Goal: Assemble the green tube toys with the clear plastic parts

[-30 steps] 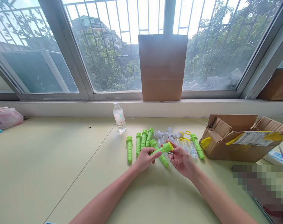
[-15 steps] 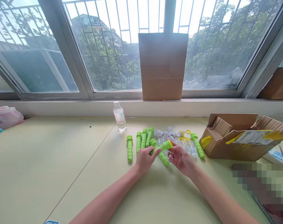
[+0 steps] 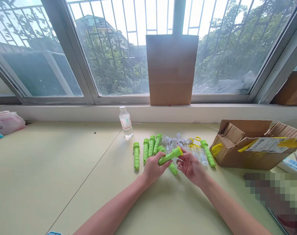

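My left hand (image 3: 154,167) is closed around a green plastic tube (image 3: 166,158), which tilts up to the right. A yellow ring (image 3: 179,151) sits on the tube's wider end. My right hand (image 3: 190,165) is at that end, its fingertips pinching at the ring; the exact contact is partly hidden. Beneath the held tube lies a green ribbed tube (image 3: 173,168), partly covered by my left hand and the held piece. Several more green ribbed tubes (image 3: 136,156) lie to the left. Behind my right hand are several clear plastic tubes (image 3: 203,157) and a loose yellow ring (image 3: 198,138).
Another green ribbed tube (image 3: 208,154) lies beside an open cardboard box (image 3: 251,156) on the right. A water bottle (image 3: 126,123) stands behind the tubes. A pink plastic bag (image 3: 10,122) is far left, and a cardboard sheet (image 3: 171,71) leans on the window.
The held tube has turned slightly in my left hand, showing more of its side. Both hands stay in nearly the same place.
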`<action>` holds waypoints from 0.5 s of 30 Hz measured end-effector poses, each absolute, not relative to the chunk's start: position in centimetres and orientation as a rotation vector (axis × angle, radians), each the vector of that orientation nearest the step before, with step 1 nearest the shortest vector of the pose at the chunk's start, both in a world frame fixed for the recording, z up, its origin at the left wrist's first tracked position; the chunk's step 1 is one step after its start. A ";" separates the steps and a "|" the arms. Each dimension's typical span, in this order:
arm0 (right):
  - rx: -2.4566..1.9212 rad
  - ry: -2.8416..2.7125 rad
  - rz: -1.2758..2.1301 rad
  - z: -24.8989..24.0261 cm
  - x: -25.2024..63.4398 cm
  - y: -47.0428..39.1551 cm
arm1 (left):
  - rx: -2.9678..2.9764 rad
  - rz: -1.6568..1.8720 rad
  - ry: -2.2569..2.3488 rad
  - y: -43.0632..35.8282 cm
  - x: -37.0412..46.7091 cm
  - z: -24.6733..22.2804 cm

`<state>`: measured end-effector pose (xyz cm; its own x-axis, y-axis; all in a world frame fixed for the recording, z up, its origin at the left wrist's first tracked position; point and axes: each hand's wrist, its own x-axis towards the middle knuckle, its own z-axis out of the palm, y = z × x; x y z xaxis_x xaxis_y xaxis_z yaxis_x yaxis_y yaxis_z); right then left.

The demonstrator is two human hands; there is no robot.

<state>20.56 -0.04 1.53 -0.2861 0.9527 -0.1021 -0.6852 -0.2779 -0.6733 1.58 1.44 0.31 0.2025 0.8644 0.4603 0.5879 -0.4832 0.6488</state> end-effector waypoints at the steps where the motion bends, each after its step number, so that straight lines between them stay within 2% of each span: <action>1: -0.613 -0.620 1.800 1.6 20.6 0.0 | 2.142 1.169 1.352 1.5 1.5 0.4; 15: -0.644 -0.606 1.785 2.1 20.6 -0.2 | 2.119 1.185 1.086 1.2 1.4 1.8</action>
<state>20.58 -0.23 2.13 -0.2619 0.9563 -0.1300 -0.6792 -0.2783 -0.6792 1.44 1.17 1.84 0.3113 0.8201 0.4801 0.4066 -0.5715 0.7127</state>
